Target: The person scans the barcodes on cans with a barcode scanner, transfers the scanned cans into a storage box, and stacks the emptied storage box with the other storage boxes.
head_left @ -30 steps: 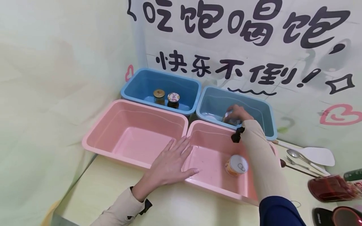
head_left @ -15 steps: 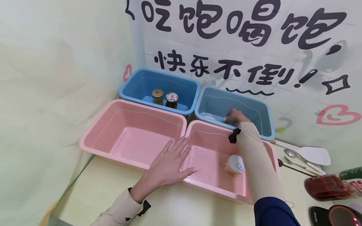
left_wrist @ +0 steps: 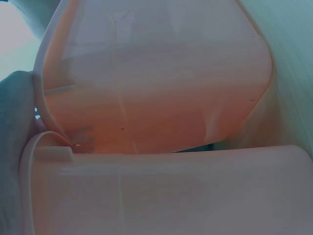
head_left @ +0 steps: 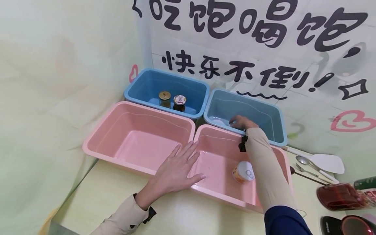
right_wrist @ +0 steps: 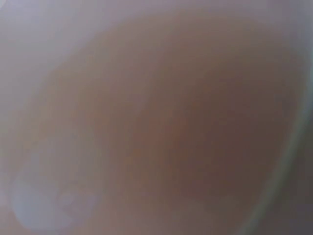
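Observation:
My left hand [head_left: 176,171] lies flat with fingers spread over the adjoining rims of the left pink bin [head_left: 102,156] and the right pink bin [head_left: 220,195]. In the left wrist view that hand [left_wrist: 14,147] shows at the edge beside both bins' rims. My right hand [head_left: 243,122] reaches down inside the light blue bin [head_left: 264,112], fingers bent downward near its front wall. What lies under those fingers is hidden, and I cannot tell if they hold it. The right wrist view is badly blurred. A pull-tab can [head_left: 243,172] stands in the right pink bin, beside my right sleeve.
Two lidded jars, one with a gold lid [head_left: 164,95] and one with a patterned lid [head_left: 180,100], stand in the darker blue bin [head_left: 141,78]. At right lie a white spatula [head_left: 327,163], a spoon [head_left: 302,160] and a fork [head_left: 311,173], near a dark red jar [head_left: 337,196].
My right hand has lowered deeper into the light blue bin; the jar-like thing seen at its fingers earlier is now hidden. My left hand stays in place.

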The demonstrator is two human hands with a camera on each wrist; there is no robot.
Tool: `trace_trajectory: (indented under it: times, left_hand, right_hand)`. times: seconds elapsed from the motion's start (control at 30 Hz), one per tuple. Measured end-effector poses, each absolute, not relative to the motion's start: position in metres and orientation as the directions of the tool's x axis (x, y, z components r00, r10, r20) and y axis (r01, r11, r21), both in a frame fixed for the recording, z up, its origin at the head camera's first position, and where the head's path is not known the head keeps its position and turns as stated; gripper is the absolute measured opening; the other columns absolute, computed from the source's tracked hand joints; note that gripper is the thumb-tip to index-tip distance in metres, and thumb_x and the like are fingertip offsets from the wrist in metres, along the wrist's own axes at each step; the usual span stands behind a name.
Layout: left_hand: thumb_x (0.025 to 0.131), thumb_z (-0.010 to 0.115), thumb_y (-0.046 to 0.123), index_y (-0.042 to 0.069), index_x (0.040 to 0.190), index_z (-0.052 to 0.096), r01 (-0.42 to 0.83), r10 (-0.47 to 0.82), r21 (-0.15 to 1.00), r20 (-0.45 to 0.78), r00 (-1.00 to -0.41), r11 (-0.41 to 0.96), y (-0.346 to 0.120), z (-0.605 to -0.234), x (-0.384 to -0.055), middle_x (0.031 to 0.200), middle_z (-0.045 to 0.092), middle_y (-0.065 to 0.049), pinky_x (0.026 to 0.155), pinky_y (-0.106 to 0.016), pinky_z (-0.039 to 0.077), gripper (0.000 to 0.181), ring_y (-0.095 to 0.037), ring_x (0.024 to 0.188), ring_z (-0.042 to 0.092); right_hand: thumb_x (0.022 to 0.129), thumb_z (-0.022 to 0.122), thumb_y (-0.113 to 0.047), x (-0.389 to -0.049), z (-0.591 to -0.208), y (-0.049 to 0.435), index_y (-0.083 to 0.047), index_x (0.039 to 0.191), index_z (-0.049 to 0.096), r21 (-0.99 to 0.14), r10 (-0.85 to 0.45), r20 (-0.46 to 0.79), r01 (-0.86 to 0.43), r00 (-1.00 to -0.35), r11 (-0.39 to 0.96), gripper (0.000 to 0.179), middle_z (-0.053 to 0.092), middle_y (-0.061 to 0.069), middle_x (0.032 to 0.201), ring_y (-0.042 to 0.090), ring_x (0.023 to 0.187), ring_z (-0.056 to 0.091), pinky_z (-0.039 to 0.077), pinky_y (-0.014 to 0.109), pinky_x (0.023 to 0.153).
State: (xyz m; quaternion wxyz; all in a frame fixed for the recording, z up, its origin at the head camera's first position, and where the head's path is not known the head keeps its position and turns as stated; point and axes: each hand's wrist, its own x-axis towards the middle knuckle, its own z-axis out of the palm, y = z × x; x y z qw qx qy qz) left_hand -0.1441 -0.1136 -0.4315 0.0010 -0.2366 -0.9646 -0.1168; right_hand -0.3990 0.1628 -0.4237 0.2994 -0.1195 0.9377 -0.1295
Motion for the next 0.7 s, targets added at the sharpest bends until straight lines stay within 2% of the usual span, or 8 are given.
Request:
trace_trajectory:
  times: [0.43, 0.57, 0.7]
  left_hand:
    - [0.095, 0.031, 0.074, 0.015, 0.155, 0.038, 0.450, 0.449, 0.232, 0.062, -0.891, 0.862, -0.1153, -0.4292, -0.1431, 0.168, 0.019, -0.004, 0.126, -0.049, 0.015, 0.084, -0.023, 0.157, 0.013]
    - [0.095, 0.034, 0.072, 0.015, 0.154, 0.039, 0.447, 0.446, 0.239, 0.065, -0.893, 0.862, -0.1153, -0.4289, -0.1428, 0.168, 0.020, -0.004, 0.126, -0.049, 0.015, 0.083, -0.023, 0.157, 0.013]
    - [0.095, 0.037, 0.071, 0.015, 0.154, 0.040, 0.449, 0.449, 0.257, 0.064, -0.892, 0.856, -0.1135, -0.4291, -0.1433, 0.168, 0.019, -0.002, 0.126, -0.050, 0.016, 0.081, -0.021, 0.157, 0.012]
  right_hand:
    - [0.099, 0.047, -0.011, -0.3975, -0.4209, 0.1579, 0.005, 0.135, 0.055, -0.297, -0.349, -0.522, -0.218, -0.779, 0.930, 0.039, 0.049, 0.032, 0.141, 0.042, 0.119, 0.050, 0.043, 0.058, 0.104]
    - [0.100, 0.049, -0.014, -0.3976, -0.4221, 0.1590, 0.007, 0.135, 0.054, -0.308, -0.330, -0.519, -0.187, -0.789, 0.933, 0.041, 0.049, 0.034, 0.140, 0.043, 0.119, 0.053, 0.046, 0.056, 0.102]
    - [0.100, 0.052, -0.019, -0.3971, -0.4208, 0.1661, 0.009, 0.139, 0.049, -0.313, -0.296, -0.502, -0.148, -0.813, 0.938, 0.048, 0.045, 0.035, 0.143, 0.047, 0.125, 0.050, 0.046, 0.057, 0.103]
